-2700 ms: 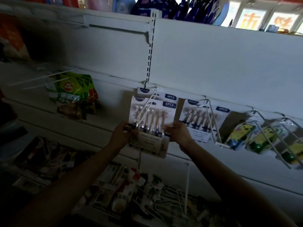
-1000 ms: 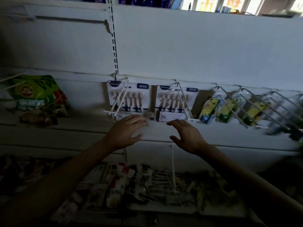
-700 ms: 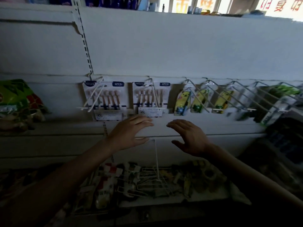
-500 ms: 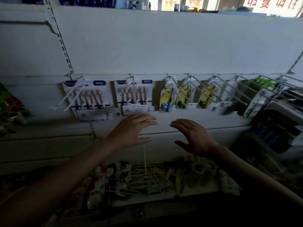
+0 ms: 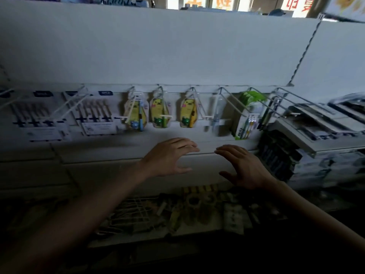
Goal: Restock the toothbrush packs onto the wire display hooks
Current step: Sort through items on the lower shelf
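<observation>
White shelving is filling the frame, toothbrush packs (image 5: 94, 113) hanging on wire hooks (image 5: 233, 103) at middle left. I am hovering my left hand (image 5: 167, 157) and right hand (image 5: 245, 167) empty, fingers loosely spread; probably I am between packs, needing another.

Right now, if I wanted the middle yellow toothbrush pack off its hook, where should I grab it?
Probably pinch the lower half of the middle yellow pack from the front, thumb one side, fingers the other. It hangs flat against the back panel from a wire hook that juts toward you, so slide it forward along the wire. Both hands are empty; the left hand is nearest.
</observation>
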